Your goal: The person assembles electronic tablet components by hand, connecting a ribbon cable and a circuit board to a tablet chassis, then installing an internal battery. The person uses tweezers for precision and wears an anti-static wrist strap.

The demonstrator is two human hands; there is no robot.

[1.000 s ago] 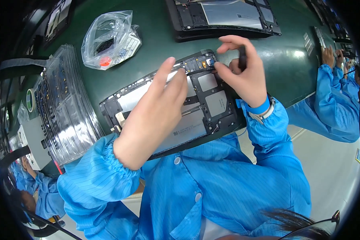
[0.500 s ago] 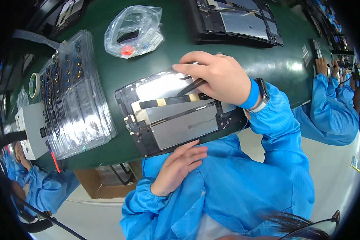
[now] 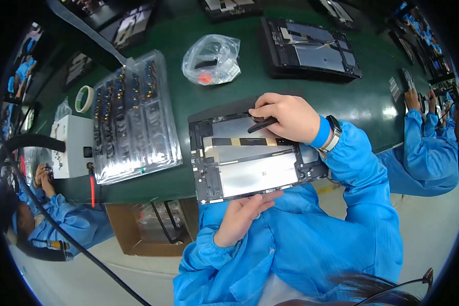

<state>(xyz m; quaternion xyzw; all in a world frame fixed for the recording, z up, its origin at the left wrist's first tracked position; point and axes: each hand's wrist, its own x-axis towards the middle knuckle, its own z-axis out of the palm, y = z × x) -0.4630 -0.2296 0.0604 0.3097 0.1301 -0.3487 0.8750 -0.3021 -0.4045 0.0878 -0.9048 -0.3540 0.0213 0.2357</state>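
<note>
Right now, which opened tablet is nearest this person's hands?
The front tablet, partly under the right hand holding a black tool; the other opened tablets lie farther back.

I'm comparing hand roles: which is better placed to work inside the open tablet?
Likely the right hand: it holds a black tool over the open tablet; the left hand is at the near edge.

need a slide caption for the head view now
Right hand holding a black tool over an opened tablet-like device, left hand at its near edge.
</note>
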